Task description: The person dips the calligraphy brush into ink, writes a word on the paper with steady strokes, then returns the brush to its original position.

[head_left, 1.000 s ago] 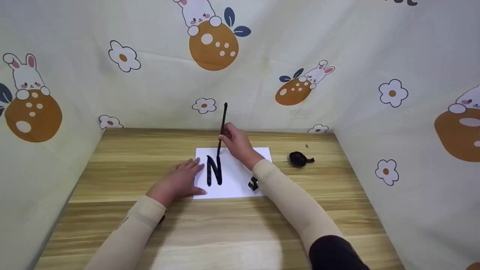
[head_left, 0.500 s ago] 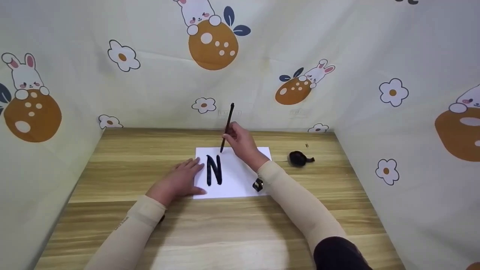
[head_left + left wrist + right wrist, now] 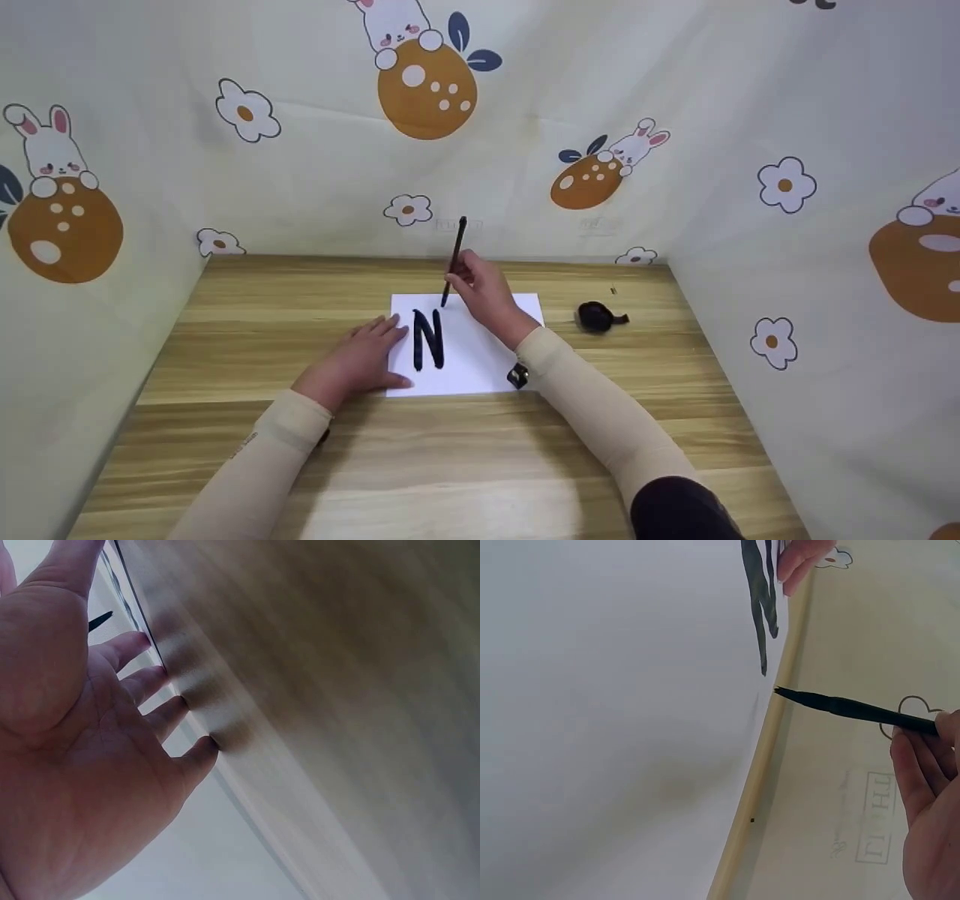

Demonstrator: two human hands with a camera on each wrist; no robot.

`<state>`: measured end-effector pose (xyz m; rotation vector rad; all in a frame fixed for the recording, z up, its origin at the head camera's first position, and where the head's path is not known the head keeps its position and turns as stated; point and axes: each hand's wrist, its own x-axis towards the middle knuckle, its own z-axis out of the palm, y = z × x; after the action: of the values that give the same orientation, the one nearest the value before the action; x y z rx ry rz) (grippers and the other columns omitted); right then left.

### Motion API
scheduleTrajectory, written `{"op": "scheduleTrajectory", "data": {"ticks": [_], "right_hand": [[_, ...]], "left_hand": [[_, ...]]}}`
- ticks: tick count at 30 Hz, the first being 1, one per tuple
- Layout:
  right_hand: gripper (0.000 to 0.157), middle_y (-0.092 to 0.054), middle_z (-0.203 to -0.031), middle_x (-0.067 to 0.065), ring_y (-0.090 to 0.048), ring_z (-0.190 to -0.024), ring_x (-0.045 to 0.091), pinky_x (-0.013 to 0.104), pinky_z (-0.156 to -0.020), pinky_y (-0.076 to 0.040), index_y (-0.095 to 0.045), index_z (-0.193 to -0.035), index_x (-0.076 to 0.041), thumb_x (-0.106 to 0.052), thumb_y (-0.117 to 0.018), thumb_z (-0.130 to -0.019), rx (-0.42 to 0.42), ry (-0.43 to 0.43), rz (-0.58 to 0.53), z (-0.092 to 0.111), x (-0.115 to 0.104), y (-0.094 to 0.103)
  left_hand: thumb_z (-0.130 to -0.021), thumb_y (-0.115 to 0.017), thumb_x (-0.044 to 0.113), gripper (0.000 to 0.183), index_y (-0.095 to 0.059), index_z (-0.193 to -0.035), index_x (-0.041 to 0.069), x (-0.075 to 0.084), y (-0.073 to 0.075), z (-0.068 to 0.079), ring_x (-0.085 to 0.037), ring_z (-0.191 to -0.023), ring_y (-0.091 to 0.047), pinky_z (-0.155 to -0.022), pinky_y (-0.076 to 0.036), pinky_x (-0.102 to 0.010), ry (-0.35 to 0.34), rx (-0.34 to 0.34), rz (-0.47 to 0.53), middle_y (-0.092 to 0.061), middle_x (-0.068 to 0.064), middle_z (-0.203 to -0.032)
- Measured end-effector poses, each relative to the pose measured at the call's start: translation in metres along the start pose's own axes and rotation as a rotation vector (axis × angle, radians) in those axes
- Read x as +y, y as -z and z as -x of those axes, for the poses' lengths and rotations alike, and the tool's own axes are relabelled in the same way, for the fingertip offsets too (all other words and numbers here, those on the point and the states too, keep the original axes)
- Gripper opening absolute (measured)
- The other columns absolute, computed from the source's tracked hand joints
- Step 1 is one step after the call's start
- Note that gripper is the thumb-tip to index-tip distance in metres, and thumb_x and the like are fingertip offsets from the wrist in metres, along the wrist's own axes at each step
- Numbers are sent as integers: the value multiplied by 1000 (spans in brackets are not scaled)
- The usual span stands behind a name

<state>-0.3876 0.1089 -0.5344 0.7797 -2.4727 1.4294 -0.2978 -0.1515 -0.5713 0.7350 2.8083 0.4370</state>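
A sheet of white paper (image 3: 474, 349) lies on the table with a thick black letter N (image 3: 429, 341) painted on its left part. My left hand (image 3: 358, 360) rests at the paper's left edge, fingers spread and thumb on the lower left corner. In the left wrist view its fingertips (image 3: 199, 754) touch the surface. My right hand (image 3: 486, 289) pinches a slim black brush (image 3: 454, 259) near the paper's far edge. The brush leans with its tip down, just to the right of the N's top. In the right wrist view the dark tip of the brush (image 3: 802, 697) shows apart from the strokes.
Right of the paper stands a small black ink dish (image 3: 595, 318) with a short handle. A tiny dark speck (image 3: 613, 290) is behind it. Patterned cloth (image 3: 510, 172) walls in the wooden table (image 3: 450, 465) at the back and both sides.
The brush tip has left the top of the N's right stroke and moved slightly right. In the last half second the right hand sank a little. The left hand stayed put.
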Motion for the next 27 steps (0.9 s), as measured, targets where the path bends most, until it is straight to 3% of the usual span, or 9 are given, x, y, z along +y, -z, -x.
{"op": "scheduleTrajectory", "data": {"ticks": [27], "right_hand": [[9, -77, -108, 4, -75, -104, 16, 28, -94, -62, -69, -115, -5, -7, -73, -107, -28, 7, 53, 16, 3, -4]], "left_hand": [[-94, -83, 62, 104, -44, -167, 0, 0, 0, 1, -50, -163, -28, -126, -29, -73, 10, -5, -5, -32, -25, -177]]}}
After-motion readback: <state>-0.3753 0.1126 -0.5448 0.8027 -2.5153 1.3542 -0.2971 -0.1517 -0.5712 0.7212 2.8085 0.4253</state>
